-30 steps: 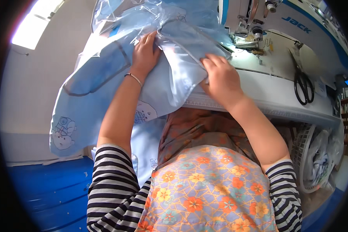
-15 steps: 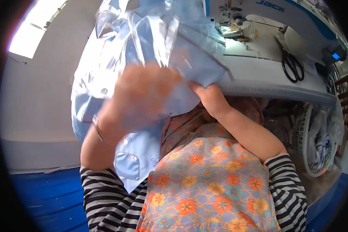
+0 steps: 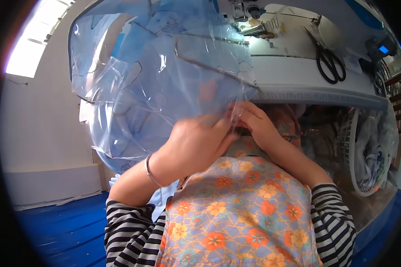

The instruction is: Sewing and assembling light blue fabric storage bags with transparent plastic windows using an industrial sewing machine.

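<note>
A crinkled clear plastic film (image 3: 160, 100) spreads over light-blue fabric (image 3: 173, 26), much of which shows through it. Dark edging lines run across the covered fabric. My left hand (image 3: 198, 142), a thin bracelet at its wrist, reaches across to the film's right-hand edge, fingers closed there and partly blurred. Right beside it, my right hand (image 3: 260, 127) pinches the same edge from the other side, just below the table's front corner of the fabric. The fingertips of both hands meet and overlap, so exactly what lies between them is partly hidden.
A sewing machine (image 3: 294, 13) stands at the back right, black scissors (image 3: 327, 58) on its bed. Along the table's front edge runs a ruler strip (image 3: 316, 95). A white basket (image 3: 354, 151) with plastic and cloth sits at right. My floral apron (image 3: 240, 213) covers my lap.
My left hand has moved right and nearer, joining my right hand. The plastic film now lies spread flatter over the fabric and reaches farther left. The patterned blue piece at my lap is mostly hidden.
</note>
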A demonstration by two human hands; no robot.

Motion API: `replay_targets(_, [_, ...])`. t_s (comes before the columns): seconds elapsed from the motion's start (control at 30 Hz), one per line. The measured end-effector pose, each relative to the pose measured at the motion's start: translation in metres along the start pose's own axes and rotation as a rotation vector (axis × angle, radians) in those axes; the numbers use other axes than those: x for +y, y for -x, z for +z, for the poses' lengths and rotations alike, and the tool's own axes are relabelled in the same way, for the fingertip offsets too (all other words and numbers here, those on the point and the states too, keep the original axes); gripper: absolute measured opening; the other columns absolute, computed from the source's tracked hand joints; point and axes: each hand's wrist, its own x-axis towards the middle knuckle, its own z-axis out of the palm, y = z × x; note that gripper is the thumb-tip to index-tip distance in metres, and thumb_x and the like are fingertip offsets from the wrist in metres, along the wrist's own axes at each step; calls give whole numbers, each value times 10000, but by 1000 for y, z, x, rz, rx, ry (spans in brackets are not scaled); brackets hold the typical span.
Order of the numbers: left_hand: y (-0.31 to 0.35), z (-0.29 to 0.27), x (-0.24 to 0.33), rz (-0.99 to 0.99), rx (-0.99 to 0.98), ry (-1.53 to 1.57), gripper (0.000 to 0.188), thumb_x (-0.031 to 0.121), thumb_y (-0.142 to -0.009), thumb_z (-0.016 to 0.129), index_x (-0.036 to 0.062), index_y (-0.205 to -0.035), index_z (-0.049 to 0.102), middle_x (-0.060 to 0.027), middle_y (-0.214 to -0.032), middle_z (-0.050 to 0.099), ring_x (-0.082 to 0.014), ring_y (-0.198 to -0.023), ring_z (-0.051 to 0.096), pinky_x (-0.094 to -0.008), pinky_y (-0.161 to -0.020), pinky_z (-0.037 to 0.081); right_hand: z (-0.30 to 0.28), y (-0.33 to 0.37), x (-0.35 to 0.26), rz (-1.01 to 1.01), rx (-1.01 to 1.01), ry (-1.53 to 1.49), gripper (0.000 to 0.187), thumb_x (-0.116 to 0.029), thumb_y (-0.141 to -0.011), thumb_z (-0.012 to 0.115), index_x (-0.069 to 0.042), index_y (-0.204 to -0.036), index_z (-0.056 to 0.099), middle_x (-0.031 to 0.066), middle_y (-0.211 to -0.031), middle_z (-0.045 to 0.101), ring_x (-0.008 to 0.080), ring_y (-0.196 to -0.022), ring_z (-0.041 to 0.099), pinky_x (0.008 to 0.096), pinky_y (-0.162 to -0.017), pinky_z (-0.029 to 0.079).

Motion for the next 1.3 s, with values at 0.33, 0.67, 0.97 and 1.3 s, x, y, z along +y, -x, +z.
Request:
replay_targets(0.33, [-131,12,-47,-7,236,-539,233,99,-833,540,50,-1040,637,-107,-1067,649,-275,-1124,569,-541,-1025,370,3,-14,-32,13,-29,-396,197,-210,-968,514,-57,-1034,617,30,-906,648,151,-858,643,298,-798,503])
replay_targets(0.67, [-136,16,-70,67,317,-512,246,89,-795,509,71,-978,673,-100,-1022,687,-253,-1119,572,-545,-1031,366,-36,-8,-37,15,16,-12,183,-206,-930,579,-43,-894,653,55,-855,677,125,-802,632,258,-732,506])
replay_targets(0.97, [-175,-8,-34,-63,-66,-507,287,146,-879,498,32,-1099,642,-156,-1046,673,-331,-1020,615,-440,-892,467,13,-25,-28,-43,-87,68,116,-126,-906,625,-48,-840,570,74,-882,647,145,-779,628,273,-721,515])
replay_targets(1.3, [-145,49,-73,2,490,-455,389,306,-893,510,40,-1162,602,-144,-1153,639,-288,-1031,632,-463,-858,482,-40,24,-20,64,-145,-86,130,-84,-962,548,-4,-863,573,83,-835,637,142,-756,615,291,-668,524])
